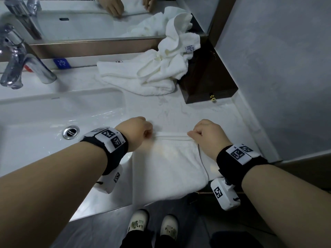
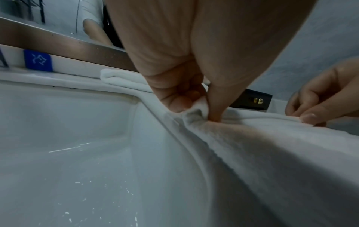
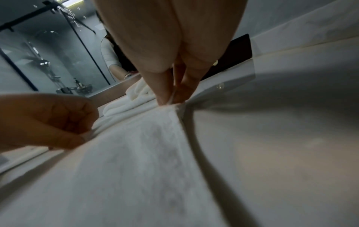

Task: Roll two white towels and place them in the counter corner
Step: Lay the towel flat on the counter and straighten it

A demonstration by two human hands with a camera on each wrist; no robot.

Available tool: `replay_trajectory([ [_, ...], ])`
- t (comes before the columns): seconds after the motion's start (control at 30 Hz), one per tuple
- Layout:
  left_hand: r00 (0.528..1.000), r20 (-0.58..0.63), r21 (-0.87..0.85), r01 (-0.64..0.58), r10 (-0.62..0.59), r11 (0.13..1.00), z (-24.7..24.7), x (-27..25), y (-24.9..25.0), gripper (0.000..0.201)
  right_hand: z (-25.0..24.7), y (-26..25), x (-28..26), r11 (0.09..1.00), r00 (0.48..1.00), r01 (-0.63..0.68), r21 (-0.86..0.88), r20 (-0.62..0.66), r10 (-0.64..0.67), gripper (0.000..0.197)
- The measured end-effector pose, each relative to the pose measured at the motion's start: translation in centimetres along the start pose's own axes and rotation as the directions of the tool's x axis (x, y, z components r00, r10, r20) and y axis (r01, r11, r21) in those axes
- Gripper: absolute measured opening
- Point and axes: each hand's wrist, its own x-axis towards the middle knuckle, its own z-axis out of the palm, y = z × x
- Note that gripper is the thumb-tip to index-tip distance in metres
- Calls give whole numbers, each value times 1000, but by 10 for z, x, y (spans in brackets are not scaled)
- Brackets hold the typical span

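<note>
Folded white towel point(image 1: 168, 163) flat on the counter's point(image 1: 179, 111) front edge, right beside the sink basin, near end hanging over the front. Second white towel point(image 1: 157, 68) crumpled, unrolled, heaped at the back right corner.

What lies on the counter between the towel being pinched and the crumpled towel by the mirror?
Only bare marble counter separates the flat towel from the crumpled towel; the head view shows it.
</note>
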Motion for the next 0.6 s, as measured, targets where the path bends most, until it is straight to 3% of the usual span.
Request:
replay_trajectory([
  [0.13, 996, -31, -95, 77, -80, 992, 1, -1, -3, 14, -5, -6, 8, 993, 993, -115, 1, 40, 115, 12],
  [0.27, 991, -27, -66, 130, -132, 989, 1, -1, -7, 4, -15, -6, 14, 985, 979, -168, 47, 126, 161, 10],
  [0.4, 986, -30, -107, 159, -163, 981, 2, -7, -14, 8, -19, -2, 14, 987, 975, -125, 96, 199, 104, 17],
  [0.6, 994, -24, -107, 102, -105, 989, 7, -14, -19, 12, -12, 5, 7, 1000, 983, 16, 21, 185, -20, 22],
])
